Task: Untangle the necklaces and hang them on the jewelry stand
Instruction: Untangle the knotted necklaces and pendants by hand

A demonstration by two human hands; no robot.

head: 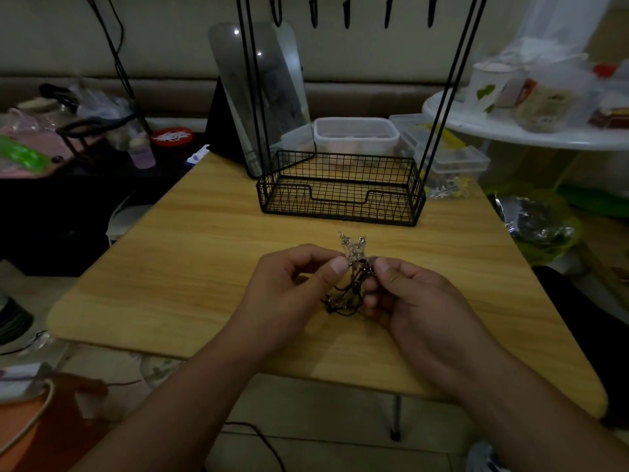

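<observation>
Necklaces [350,270] sit bunched in a tangle between our two hands, held up just above the wooden table [190,267]. Our left hand [289,294] pinches the clump from its left side, thumb and forefinger closed on the silvery, sparkling part near the top. Our right hand [408,301] grips it from the right, thumb pressed to the upper part and the other fingers curled round the dark cords lower down. So the bundle lies right in the gap between the two sets of fingertips: the bright chain pokes up above both thumbs, and loops of black cord hang below, between the palms. We cannot tell how many strands are in it.

Farther back on the table stands the jewelry stand [340,192], a black wire basket at its foot with thin black posts rising on each side; its hooks [347,11] show along the top edge. Just behind the basket we see a tilted mirror [269,97] and clear plastic boxes [355,134].
</observation>
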